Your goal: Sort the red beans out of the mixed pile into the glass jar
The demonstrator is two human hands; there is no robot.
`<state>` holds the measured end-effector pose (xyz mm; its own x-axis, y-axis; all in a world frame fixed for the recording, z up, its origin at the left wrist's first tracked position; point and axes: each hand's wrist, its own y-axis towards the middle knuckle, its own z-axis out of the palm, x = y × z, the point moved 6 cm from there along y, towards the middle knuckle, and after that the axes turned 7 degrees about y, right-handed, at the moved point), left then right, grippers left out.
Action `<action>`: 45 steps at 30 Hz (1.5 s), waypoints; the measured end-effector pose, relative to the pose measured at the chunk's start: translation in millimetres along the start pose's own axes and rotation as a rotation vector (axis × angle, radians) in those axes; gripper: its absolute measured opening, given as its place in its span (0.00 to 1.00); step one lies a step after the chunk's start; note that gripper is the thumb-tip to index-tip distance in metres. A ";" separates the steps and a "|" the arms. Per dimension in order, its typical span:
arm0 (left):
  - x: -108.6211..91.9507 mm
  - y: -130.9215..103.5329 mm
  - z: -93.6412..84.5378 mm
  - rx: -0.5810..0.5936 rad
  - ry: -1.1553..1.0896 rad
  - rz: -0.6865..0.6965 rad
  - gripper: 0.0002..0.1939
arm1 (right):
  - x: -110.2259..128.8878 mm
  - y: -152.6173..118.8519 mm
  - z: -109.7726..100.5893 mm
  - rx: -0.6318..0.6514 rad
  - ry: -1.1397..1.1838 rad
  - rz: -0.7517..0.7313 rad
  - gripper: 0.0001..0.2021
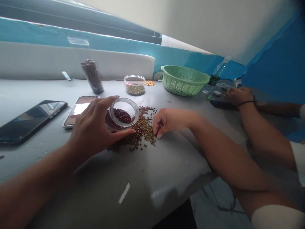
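Observation:
My left hand (95,122) is wrapped round a clear jar (125,109), which is tilted with its mouth toward me. Dark red beans (122,116) fill part of the jar. A loose pile of mixed beans (143,127), dark red and greenish, lies on the table beside and under the jar. At the pile's right edge, my right hand (166,122) has thumb and fingers pinched together close to the tabletop. Whatever sits between those fingertips is too small to make out.
Behind the pile stand a round clear tub of small green beans (135,89), yellow kernels (150,83) and a green basket (184,81). Two phones (30,121) and a tall container of dark beans (92,76) are at left. Another person's hands (240,96) rest at right near a bottle (213,81).

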<state>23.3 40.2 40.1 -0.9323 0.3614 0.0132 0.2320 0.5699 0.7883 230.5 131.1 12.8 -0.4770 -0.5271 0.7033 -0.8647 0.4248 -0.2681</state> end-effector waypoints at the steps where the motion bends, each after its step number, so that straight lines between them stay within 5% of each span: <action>1: -0.6 0.2 -0.7 -0.002 0.004 0.009 0.50 | -1.0 1.5 0.6 0.006 0.009 0.004 0.08; 6: -0.7 1.5 -3.6 -0.017 -0.005 0.023 0.50 | 4.4 -0.6 -0.9 0.014 0.011 -0.003 0.09; 12: 0.9 1.9 -3.8 -0.016 0.000 0.024 0.50 | 4.2 -24.7 -32.2 -0.233 0.044 0.043 0.07; 20: -2.5 1.7 -6.3 0.022 0.017 -0.024 0.47 | -26.5 -15.4 -24.7 -0.011 0.055 0.188 0.14; 27: -3.4 2.7 -7.0 0.012 0.005 0.015 0.46 | -42.0 -3.8 -18.8 0.020 0.122 0.162 0.12; 45: -8.5 3.7 -7.5 0.007 0.012 0.091 0.45 | -12.7 -10.9 -10.6 0.047 -0.156 0.214 0.07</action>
<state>30.0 33.7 47.6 -0.9107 0.4028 0.0918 0.3174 0.5401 0.7794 247.6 141.0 13.7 -0.6650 -0.5378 0.5182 -0.7463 0.5059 -0.4327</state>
